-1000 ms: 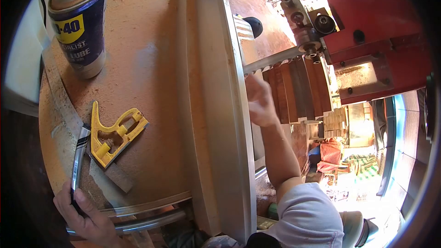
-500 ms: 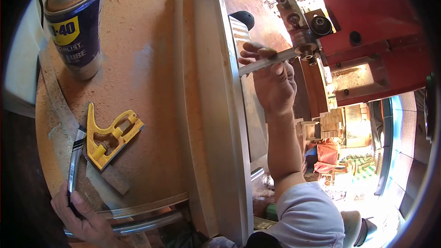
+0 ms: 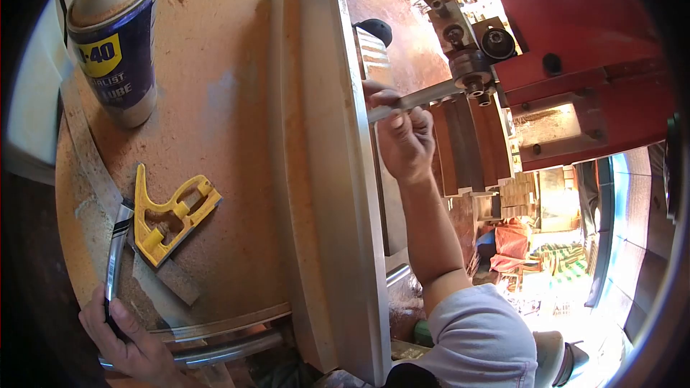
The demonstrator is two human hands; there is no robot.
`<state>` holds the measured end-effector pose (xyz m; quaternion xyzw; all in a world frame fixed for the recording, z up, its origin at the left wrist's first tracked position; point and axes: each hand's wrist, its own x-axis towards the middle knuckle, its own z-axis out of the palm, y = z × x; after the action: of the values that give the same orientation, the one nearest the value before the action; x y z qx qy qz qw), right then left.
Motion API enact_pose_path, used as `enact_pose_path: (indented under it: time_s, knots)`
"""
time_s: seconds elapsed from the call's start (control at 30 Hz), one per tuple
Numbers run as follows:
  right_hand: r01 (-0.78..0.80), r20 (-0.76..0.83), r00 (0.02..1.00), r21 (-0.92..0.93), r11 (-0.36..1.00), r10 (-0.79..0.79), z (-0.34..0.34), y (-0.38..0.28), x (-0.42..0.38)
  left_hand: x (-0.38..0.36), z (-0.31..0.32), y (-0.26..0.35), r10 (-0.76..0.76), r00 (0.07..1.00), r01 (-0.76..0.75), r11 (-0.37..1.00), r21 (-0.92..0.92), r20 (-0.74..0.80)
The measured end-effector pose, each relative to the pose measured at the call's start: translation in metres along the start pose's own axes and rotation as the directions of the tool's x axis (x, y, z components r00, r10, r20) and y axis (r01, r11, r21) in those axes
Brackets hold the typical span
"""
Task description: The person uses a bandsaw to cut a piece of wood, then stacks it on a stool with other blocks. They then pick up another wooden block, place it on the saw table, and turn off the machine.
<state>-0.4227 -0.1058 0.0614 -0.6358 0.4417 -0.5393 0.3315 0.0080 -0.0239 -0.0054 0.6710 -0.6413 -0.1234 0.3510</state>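
Observation:
My right hand [image 3: 408, 140] is raised at the right of the metal rail. Its fingers and thumb close round a grey band saw blade [image 3: 431, 93], which runs from the guide bearings [image 3: 471, 72] to the rail; the fingertips are partly blurred. Down at the lower left, my left hand [image 3: 126, 334] grips a slim silver-and-black tool [image 3: 118, 251], whose exact kind I cannot make out. Beyond that tool's far end lies a yellow combination square head [image 3: 172, 219] on a sawdust-covered board. A WD-40 can [image 3: 118, 50] stands upright on the same board.
The dusty round-edged board [image 3: 223, 136] fills the left side. A long metal rail [image 3: 338, 172] separates it from the red machine body [image 3: 582, 43]. Below the board runs a shiny metal tube [image 3: 223, 350]. Red and green cloths [image 3: 514, 241] lie in the bright background.
My right hand has slid left along the blade, closer to the rail, and a little lower. My left hand keeps its place on the slim tool.

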Motion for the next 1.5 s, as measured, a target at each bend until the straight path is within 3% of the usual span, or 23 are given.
enact_pose_path:
  time_s: [0.17, 0.23, 0.37, 0.47, 0.57, 0.73, 0.87, 1.23, 1.37, 1.5]
  knots:
    - [-0.222, -0.085, 0.972, -0.04, 0.974, 0.218, 0.004, 0.022, -0.025, -0.001, 0.001, -0.003, -0.035, 0.999, 0.035, 0.999, -0.011, 0.004]
    - [-0.33, -0.032, 0.944, -0.102, 0.939, 0.328, 0.008, 0.018, -0.026, 0.0, 0.001, 0.002, -0.079, 0.997, 0.079, 0.997, -0.013, 0.004]
    - [-0.376, 0.073, 0.901, -0.359, 0.854, 0.427, -0.003, 0.008, -0.033, -0.001, 0.002, 0.003, -0.042, 0.999, 0.042, 0.999, 0.017, -0.003]
    - [-0.292, 0.083, 0.951, -0.061, 0.955, 0.296, -0.002, 0.003, -0.03, -0.002, -0.003, -0.003, -0.022, 0.999, 0.021, 0.999, 0.029, 0.036]
    - [-0.199, 0.036, 0.98, 0.1, 0.975, 0.196, -0.006, -0.012, -0.017, 0.0, -0.001, 0.004, -0.056, 0.998, 0.056, 0.998, -0.001, 0.028]
    - [-0.078, 0.006, 0.997, 0.098, 0.992, 0.078, -0.007, -0.023, 0.0, 0.0, 0.002, 0.002, -0.008, 1.0, 0.008, 1.0, -0.009, -0.007]
    - [-0.054, 0.078, 0.996, 0.086, 0.995, 0.047, -0.021, -0.022, 0.005, -0.001, 0.005, 0.003, -0.023, 0.999, 0.023, 1.0, -0.019, -0.022]
    - [-0.144, 0.078, 0.988, 0.218, 0.965, 0.13, -0.007, -0.024, 0.007, 0.0, 0.002, 0.002, -0.038, 0.999, 0.037, 0.999, 0.008, 0.013]
    - [-0.104, 0.091, 0.991, 0.119, 0.987, 0.094, -0.007, -0.011, 0.003, 0.0, 0.0, 0.004, -0.044, 0.999, 0.045, 0.999, -0.007, 0.014]
    - [-0.209, 0.036, 0.978, 0.09, 0.974, 0.207, -0.005, 0.006, -0.016, 0.002, 0.0, 0.006, -0.026, 1.0, 0.026, 1.0, 0.001, -0.002]
